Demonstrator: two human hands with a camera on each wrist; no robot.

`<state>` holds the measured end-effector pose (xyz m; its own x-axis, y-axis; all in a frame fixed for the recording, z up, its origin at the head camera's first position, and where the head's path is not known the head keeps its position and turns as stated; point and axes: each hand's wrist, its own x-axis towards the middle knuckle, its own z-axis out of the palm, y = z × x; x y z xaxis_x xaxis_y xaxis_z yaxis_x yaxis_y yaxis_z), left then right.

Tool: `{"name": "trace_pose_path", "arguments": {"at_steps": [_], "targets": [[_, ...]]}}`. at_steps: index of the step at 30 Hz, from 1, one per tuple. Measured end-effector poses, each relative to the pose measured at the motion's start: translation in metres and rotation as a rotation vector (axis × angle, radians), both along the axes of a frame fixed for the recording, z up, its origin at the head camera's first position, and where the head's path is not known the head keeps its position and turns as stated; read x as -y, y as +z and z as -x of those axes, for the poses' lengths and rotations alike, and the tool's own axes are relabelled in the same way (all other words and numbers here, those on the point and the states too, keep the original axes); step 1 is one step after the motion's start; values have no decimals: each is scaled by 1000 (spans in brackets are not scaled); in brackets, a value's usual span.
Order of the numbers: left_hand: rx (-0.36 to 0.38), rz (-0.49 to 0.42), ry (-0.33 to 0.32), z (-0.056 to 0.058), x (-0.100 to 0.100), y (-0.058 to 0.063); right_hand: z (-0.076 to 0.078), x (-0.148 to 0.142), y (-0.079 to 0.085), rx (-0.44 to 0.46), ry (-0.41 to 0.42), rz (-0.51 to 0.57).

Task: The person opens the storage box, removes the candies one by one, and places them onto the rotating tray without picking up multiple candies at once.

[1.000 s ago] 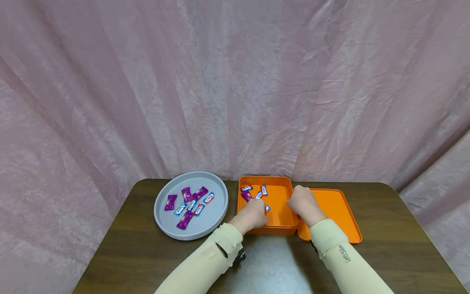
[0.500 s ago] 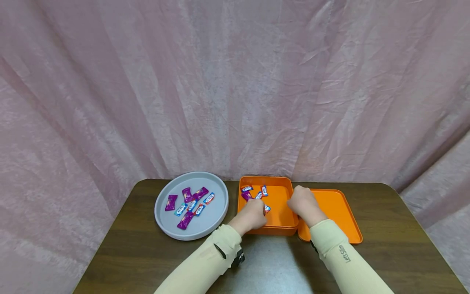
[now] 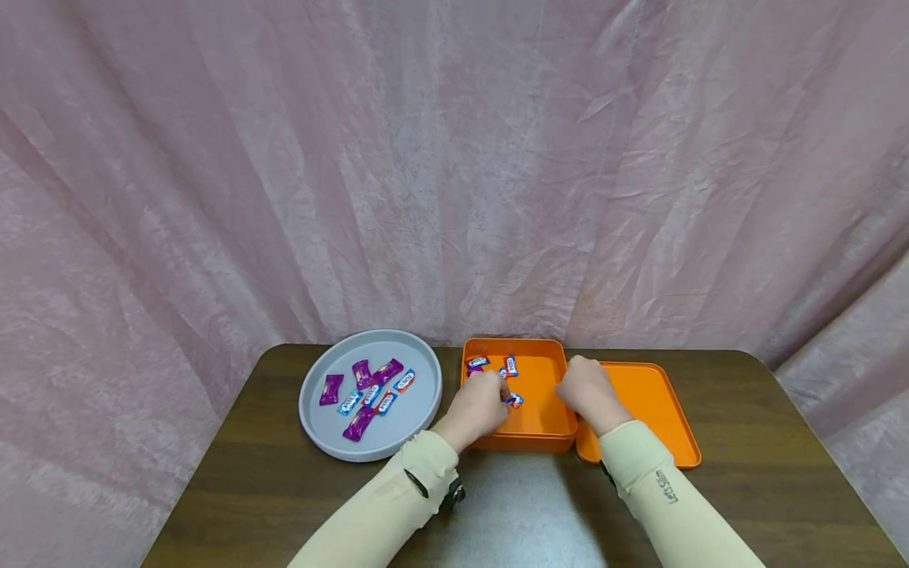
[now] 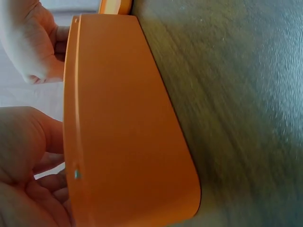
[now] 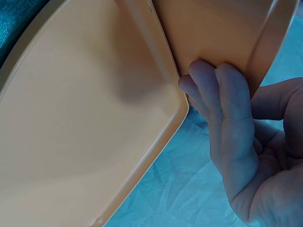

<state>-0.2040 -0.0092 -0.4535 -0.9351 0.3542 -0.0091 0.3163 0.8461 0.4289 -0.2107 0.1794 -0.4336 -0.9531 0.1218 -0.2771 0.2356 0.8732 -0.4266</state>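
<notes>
My left hand [image 3: 477, 406] is over the left part of an orange box [image 3: 541, 398], fingers curled down beside small blue-and-white wrapped candies [image 3: 516, 401]. Its fingertips are hidden, in the left wrist view behind the box wall [image 4: 118, 118], so whether they pinch a candy cannot be told. My right hand [image 3: 586, 393] grips the box's right wall; the right wrist view has the fingers [image 5: 234, 94] flat on its outside and the thumb across the rim. More candies [image 3: 511, 364] lie at the box's back left, a purple one [image 3: 474, 371] partly behind my left hand.
A round grey tray [image 3: 419, 418] on the left holds several purple candies [image 3: 358, 424] and small blue-and-white ones [image 3: 405, 380]. The orange lid [image 3: 649, 402] lies right of the box, beneath my right wrist. A pink curtain [image 3: 454, 173] hangs behind the brown table [image 3: 738, 426].
My left hand has shifted left and slightly away from me inside the box, uncovering more of the candy near its fingertips. The right hand has stayed on the box wall.
</notes>
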Motion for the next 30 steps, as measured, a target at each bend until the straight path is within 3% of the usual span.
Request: {"name": "trace_pose_path", "arguments": {"at_steps": [5,12,19,30], "targets": [[-61,-64,17,2,8,5,-1,0,0,-1,-4,7],[-110,-174,105,5,21,13,-2,0,0,-10,1,10],[-195,-223,167,10,38,21,-2,-1,0,-29,11,-27],[-307,-369,330,28,76,36,-1,-1,-1,-46,19,-34]]}}
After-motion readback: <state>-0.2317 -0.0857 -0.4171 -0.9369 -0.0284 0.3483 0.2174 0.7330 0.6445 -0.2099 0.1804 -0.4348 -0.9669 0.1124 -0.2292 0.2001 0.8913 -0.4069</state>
